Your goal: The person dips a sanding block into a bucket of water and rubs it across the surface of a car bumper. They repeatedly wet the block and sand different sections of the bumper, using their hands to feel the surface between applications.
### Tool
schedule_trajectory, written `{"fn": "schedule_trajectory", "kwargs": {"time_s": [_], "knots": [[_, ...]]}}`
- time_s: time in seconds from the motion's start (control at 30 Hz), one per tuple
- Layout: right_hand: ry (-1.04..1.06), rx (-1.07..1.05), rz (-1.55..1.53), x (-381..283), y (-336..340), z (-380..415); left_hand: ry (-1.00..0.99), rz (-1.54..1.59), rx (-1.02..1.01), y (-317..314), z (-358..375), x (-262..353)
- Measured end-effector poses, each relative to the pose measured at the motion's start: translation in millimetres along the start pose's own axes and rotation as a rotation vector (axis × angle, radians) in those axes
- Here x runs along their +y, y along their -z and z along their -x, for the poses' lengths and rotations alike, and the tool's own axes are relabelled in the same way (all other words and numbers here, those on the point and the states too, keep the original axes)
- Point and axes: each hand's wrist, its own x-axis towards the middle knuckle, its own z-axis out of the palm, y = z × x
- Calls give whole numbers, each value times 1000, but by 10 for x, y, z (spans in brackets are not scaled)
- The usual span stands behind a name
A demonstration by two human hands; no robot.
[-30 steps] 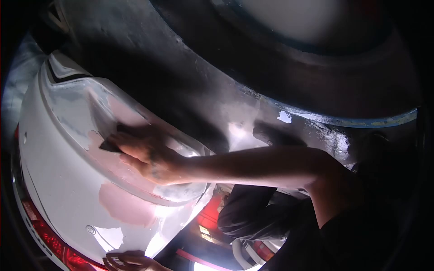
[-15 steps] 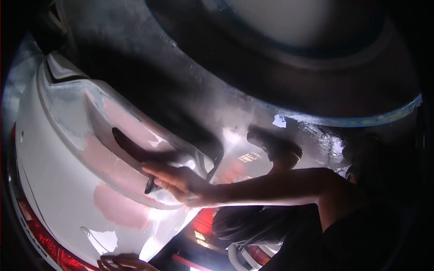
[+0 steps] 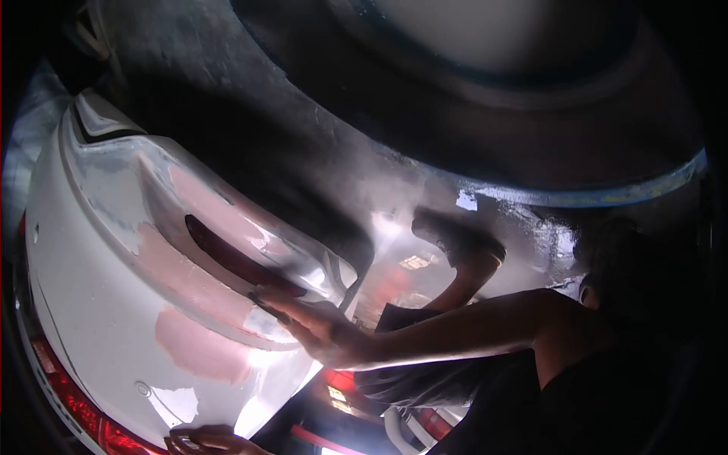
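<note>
A white car bumper (image 3: 91, 250) with pinkish and grey sanded patches fills the left side of the view. My right hand (image 3: 326, 330) reaches in from the right, its fingers pressed together against the bumper beside the dark red reflector (image 3: 235, 254). Under those fingers is a small dark thin piece (image 3: 259, 297), mostly hidden, whose kind I cannot make out. At the bottom edge, my left hand (image 3: 216, 438) lies on the painted surface with its fingers stretched out. Near it is a round sensor mark (image 3: 142, 389).
A red tail light (image 3: 83, 402) borders the bumper at lower left. Across the top looms a large dark rounded shape with a blue edge (image 3: 599, 203). A shoe (image 3: 455, 239) rests on the grey floor. Another car's tail light (image 3: 434, 425) shows below the right arm.
My right hand has shifted down and slightly right along the bumper, uncovering more of the reflector. The dark piece shows less than before. My left hand has stayed in place.
</note>
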Motion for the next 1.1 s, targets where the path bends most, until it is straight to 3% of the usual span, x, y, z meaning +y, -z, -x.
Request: {"fn": "schedule_trajectory", "kwargs": {"time_s": [0.07,0.17,0.2,0.23,0.27,0.33,0.43,0.47,0.5,0.57,0.63,0.67,0.83,0.93,1.03,1.1], "knots": [[68,22,50,-118,-43,-320,-13,13,-16,7,26,-33],[-82,119,111,-252,-135,-1060,-34,-46,1,20,-3,-20],[-134,94,-68,-152,-84,-1237,-12,-16,4,19,7,-31],[-10,90,-49,-207,66,-1303,-2,-10,8,-4,15,7],[-120,29,-38,-419,270,-1350,15,-23,-4,19,-63,88],[-252,-28,-35,-532,406,-1253,20,-35,-35,78,-70,61],[146,218,198,-144,257,-791,177,149,27,56,-171,232],[190,165,187,-14,221,-589,175,150,28,63,-183,267],[123,83,146,60,128,-320,174,164,33,76,-200,284],[183,145,218,-23,94,-102,177,191,44,85,-223,296],[-196,-73,118,-99,204,-18,195,214,56,78,-216,308],[-138,-82,127,-66,250,-12,188,202,54,62,-209,301],[-53,25,139,-51,203,-140,-27,17,20,31,-102,93],[-29,75,274,14,280,-285,-297,-167,15,34,-50,-63],[57,118,299,-108,198,-456,-67,-34,9,33,-49,36],[86,142,294,-117,121,-406,-25,-3,7,44,-67,55]]}}
